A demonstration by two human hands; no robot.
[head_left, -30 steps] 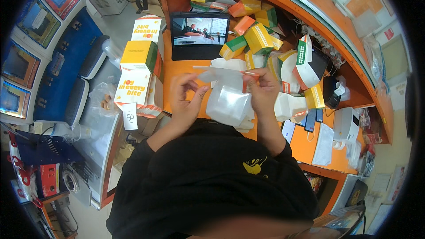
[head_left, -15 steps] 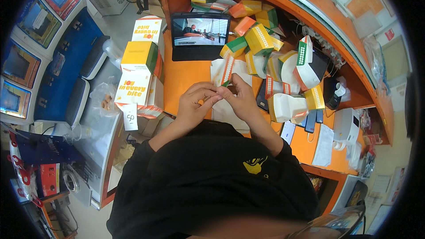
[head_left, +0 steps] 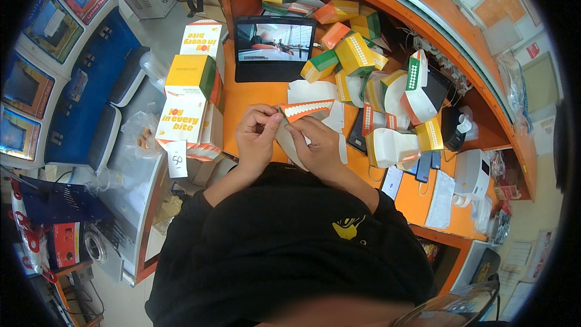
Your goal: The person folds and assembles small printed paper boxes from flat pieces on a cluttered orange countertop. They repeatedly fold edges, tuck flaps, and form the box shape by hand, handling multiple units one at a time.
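Note:
Between my two hands is a small paperboard food carton (head_left: 307, 109), with an orange side that bears a white scalloped band. My left hand (head_left: 257, 136) pinches its left end between thumb and fingers. My right hand (head_left: 319, 148) grips it from below, with the fingers partly hidden behind the board. White paperboard blanks (head_left: 311, 92) lie on the orange desk just beyond and under my hands.
A tablet (head_left: 272, 45) with a lit screen stands behind my hands. Folded yellow, green and orange cartons (head_left: 354, 54) are heaped at the back right. Stacked boxes (head_left: 181, 115) stand on the left. Phones (head_left: 392, 183) and a white cloth (head_left: 442, 200) lie to the right.
The carton has turned from standing nearly upright to lying crosswise, its orange side now facing up. My hands have moved apart, the left one slightly leftward.

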